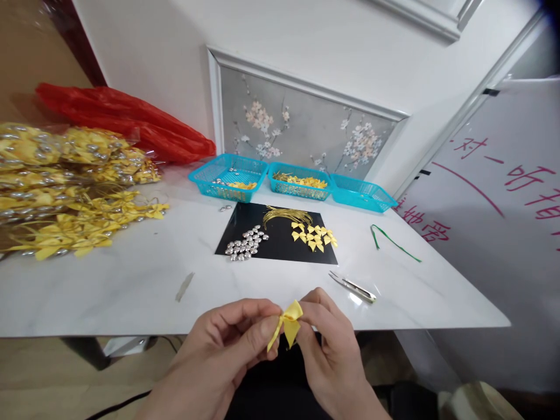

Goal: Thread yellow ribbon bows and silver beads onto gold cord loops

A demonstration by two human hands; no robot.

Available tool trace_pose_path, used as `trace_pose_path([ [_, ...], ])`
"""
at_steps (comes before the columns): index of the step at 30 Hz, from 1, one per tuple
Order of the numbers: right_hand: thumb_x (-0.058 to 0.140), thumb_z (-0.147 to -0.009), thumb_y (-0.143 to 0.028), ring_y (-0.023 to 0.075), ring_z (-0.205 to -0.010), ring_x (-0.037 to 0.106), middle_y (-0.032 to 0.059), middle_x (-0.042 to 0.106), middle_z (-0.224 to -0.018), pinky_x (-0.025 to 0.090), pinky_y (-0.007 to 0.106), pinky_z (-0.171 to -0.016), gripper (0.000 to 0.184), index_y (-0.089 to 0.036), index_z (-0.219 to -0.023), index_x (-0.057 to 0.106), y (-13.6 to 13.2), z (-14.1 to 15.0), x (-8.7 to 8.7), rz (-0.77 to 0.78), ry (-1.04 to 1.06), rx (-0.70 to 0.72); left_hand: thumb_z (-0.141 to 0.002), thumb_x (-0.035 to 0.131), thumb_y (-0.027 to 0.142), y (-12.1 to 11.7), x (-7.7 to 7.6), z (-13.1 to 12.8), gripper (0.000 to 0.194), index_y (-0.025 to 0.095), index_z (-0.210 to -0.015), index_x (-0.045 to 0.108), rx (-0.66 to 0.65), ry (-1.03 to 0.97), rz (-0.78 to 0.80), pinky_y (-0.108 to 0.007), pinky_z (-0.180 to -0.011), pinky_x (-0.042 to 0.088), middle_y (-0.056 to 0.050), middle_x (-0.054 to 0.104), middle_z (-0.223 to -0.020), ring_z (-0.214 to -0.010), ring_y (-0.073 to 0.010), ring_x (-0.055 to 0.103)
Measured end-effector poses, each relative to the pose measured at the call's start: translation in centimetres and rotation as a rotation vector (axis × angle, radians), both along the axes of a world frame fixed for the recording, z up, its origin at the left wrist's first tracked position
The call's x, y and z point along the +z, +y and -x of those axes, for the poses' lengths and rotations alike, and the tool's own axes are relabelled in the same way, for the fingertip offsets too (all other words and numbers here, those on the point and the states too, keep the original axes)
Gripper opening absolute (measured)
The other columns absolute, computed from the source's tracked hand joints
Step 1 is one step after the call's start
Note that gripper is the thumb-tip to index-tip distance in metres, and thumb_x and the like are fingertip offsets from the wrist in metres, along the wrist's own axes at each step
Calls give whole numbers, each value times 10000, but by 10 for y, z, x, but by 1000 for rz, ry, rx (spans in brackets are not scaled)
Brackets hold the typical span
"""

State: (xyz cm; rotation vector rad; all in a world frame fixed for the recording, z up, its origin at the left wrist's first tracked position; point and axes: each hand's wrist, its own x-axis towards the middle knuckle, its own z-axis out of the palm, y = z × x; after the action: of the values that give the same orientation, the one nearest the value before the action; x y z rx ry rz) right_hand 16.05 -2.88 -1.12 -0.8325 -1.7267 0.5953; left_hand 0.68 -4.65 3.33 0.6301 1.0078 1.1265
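Yellow bow (289, 322) pinched between fingertips of left hand (227, 344) and right hand (326, 344), just before table (131, 286) edge; loose bows (312, 234) and silver beads (245, 241) waiting on black mat (280, 248) beyond; finished pile (79, 224) far left of mat, so seemingly midway

the yellow bow's (289, 324) knot sits hidden behind the hands' fingertips (270, 324) — bagged bows (26, 153) cut off at the left edge.
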Motion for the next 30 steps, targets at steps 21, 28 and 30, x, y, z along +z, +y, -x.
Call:
trace_pose_path([
  [21,525,-913,-13,120,-830,695,-1,717,-944,566,189,-729,316,-257,-1090,623,2,-4,0,-34,55,-116,-697,785,499,3,-13,8,248,275,-795,825,74,612,-195,-269,-740,557,-40,814,-841,-792,-247,716],
  [28,608,-884,2,174,-789,616,67,676,-883,572,298,-682,234,-206,-960,684,-1,-7,28,-350,-157,-157,-774,750,332,2,-23,8,70,323,-772,820,185,745,-480,-245,-683,571,-6,813,-821,-736,-232,721],
  [30,602,-886,10,181,-767,595,84,686,-883,577,308,-658,241,-188,-999,682,-2,-2,29,-428,-235,-131,-781,735,305,4,-19,7,99,331,-797,828,189,774,-537,-255,-692,573,-6,815,-840,-735,-236,727],
])
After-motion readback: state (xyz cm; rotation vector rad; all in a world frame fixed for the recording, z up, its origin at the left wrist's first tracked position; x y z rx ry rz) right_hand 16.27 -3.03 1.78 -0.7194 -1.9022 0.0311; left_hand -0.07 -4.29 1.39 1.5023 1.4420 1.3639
